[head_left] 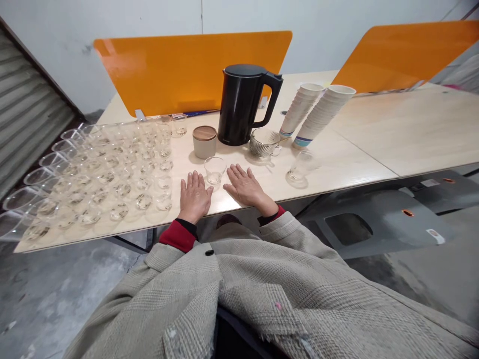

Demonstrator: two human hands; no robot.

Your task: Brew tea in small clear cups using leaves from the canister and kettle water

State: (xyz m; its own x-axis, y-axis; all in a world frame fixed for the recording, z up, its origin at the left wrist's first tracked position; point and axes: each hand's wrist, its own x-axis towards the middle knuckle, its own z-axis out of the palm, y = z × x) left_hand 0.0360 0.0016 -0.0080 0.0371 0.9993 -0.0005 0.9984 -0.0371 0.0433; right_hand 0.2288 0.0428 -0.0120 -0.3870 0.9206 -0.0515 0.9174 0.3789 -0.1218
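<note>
My left hand [194,197] lies palm down on the table's front edge, fingers stretched forward, holding nothing. Palm down as well, my right hand [247,188] rests flat with its fingers out and nothing in it. Just ahead, between the fingertips of both hands, stands a clear plastic cup [214,172]. Behind that cup is a grey canister [204,145] with a wooden lid. A ribbed glass cup [264,144] stands beyond my right hand, in front of a black electric kettle [239,107]. To the right another clear plastic cup [301,167] stands alone.
Rows of clear plastic cups [119,189] fill the table's left side. Two leaning stacks of paper cups [324,117] stand right of the kettle. Orange dividers [168,75] rise at the back. A grey chair [374,219] is tucked under the table [359,159] at right.
</note>
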